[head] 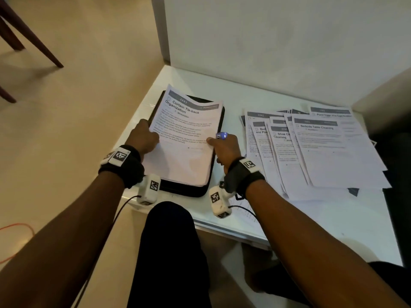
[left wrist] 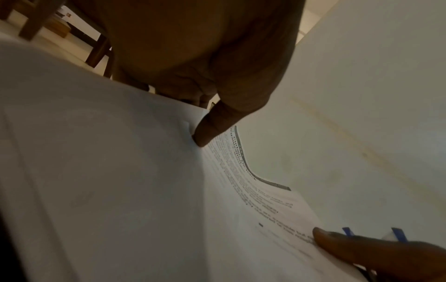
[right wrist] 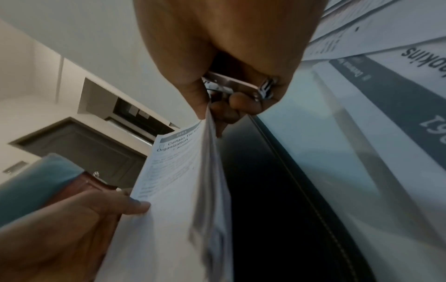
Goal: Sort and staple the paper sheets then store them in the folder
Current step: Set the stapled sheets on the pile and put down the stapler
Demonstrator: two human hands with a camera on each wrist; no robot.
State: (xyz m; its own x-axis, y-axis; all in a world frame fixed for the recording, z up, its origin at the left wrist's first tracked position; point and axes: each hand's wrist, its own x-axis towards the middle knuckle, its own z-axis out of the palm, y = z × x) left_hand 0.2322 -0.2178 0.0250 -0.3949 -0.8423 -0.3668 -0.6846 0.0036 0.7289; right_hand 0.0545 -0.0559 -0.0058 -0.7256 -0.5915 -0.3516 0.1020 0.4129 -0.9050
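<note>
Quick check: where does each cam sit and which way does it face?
Head: above, looking down at table; both forearms, left hand, right hand, a knee.
Left wrist: low over the paper stack, facing the wall; left thumb, right thumb.
Right wrist: along the stack's right edge, over the folder; right grip holds a stapler.
Shared: the "Curtain Tie-back" stack, both hands.

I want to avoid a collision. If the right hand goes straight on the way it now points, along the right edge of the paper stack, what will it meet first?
Probably nothing on the table: ahead of the right hand lies bare white table, then the wall. Depth is unclear.
</note>
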